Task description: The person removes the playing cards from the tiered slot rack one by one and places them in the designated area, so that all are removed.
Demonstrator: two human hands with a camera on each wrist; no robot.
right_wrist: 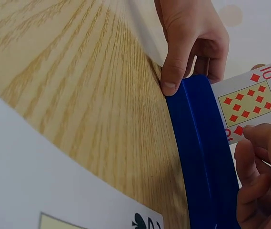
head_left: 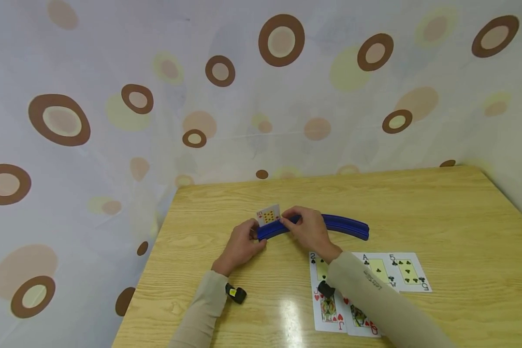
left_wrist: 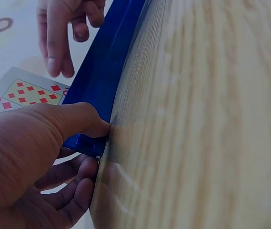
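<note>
A curved blue card holder (head_left: 345,226) rests on the wooden table, bowing away from me. My left hand (head_left: 241,244) grips its left end, thumb on the near side and fingers behind, as the left wrist view shows. The ten of diamonds, a playing card (head_left: 268,215), stands tilted in the holder near that end, face toward me. At the card's lower right corner, my right hand (head_left: 311,229) pinches with thumb and forefinger. In the right wrist view the thumb overlaps the corner of the card (right_wrist: 248,104), while the other fingers are curled.
Large face-up cards lie in two rows at the right front, including a five of clubs (head_left: 409,272) and a jack of hearts (head_left: 328,311). My right forearm covers part of them. A patterned wall covering (head_left: 243,106) rises behind the wooden table (head_left: 461,217).
</note>
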